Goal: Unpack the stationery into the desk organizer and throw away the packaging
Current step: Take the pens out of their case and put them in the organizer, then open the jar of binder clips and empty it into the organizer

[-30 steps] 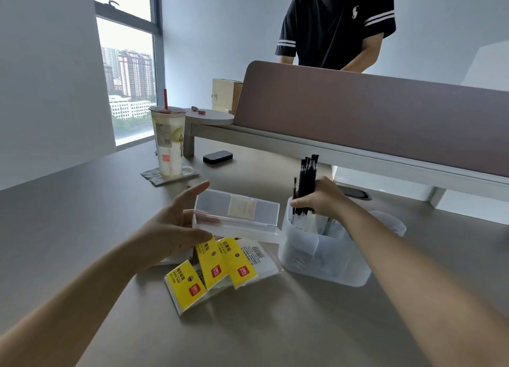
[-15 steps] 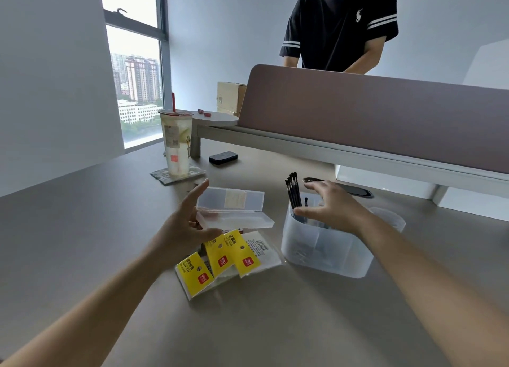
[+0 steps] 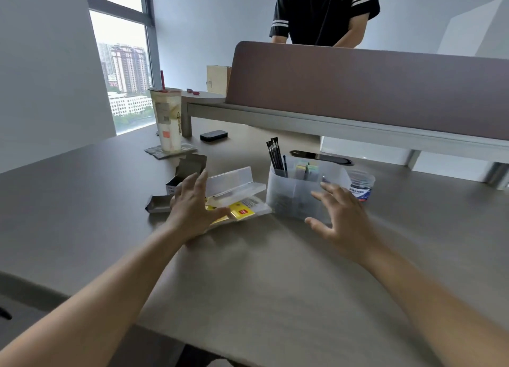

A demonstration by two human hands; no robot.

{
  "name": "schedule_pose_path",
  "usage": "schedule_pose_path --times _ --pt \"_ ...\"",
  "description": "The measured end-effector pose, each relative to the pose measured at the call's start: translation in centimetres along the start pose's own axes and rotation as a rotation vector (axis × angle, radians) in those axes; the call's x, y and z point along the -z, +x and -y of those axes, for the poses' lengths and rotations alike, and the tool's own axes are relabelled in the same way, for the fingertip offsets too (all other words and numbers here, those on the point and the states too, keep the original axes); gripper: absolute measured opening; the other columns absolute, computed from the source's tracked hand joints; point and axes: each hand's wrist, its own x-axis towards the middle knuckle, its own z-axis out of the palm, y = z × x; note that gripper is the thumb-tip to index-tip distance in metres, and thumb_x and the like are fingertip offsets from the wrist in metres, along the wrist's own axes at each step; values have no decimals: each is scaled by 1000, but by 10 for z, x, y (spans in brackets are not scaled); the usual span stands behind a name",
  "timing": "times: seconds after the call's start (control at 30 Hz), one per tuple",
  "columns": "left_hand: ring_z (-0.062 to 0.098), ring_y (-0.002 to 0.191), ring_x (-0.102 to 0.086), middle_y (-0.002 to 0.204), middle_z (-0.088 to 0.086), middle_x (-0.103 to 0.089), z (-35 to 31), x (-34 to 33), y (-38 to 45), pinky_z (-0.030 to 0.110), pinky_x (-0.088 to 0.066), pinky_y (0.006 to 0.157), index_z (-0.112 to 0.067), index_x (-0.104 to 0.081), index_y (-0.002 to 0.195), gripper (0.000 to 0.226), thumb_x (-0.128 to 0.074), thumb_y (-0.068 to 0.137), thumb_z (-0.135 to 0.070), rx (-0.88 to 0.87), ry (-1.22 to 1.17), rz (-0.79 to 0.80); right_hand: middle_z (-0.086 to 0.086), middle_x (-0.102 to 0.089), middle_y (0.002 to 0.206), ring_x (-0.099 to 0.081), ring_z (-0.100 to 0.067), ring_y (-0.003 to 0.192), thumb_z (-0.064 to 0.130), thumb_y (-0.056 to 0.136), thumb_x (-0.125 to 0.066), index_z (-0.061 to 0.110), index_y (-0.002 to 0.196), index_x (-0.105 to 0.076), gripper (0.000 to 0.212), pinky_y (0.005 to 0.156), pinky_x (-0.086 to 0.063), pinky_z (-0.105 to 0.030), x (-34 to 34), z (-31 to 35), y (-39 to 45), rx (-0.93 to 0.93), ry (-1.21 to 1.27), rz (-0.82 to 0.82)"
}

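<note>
With both the left hand and right hand spread and holding nothing, a careless sweep could knock over the light organizer holding the pens, or scatter the yellow packets beside the open clear case.

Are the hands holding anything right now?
No. The left hand is spread open over the yellow packets, and the right hand is open in front of the organizer. Neither grips anything.

Yellow packets perhaps half-hidden, blurred
</note>
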Motion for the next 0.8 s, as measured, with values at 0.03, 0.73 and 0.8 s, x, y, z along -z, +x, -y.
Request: schedule_pose_path --times 0.03,0.73,0.8 --pt "26 139 -9 151 8 -14 -4 1 -6 41 -13 113 -19 -17 142 89 -69 72 -38 -49 33 -11 -8 -27 148 -20 -20 137 35 84 -55 15 133 -37 56 109 -9 -27 -1 -4 -6 2 2 9" --pt "12 138 -9 147 -12 -19 -63 -71 -26 38 1 115 -41 -22 136 77 -32 70 -78 -409 400 442 -19 -11 149 -19 -35 137 28 81 -60 23 141 -16 75 109 -24 -39 -26 -130 35 -508 281 -56" --pt "12 138 -8 147 -11 -19 -64 -70 -26 37 1 114 -41 -21 136 80 -29 67 -81 -408 394 443 -20 -7 150 -17 -35 137 27 81 -60 25 141 -15 75 109 -24 -39 -33 -132 45 -508 297 -55"
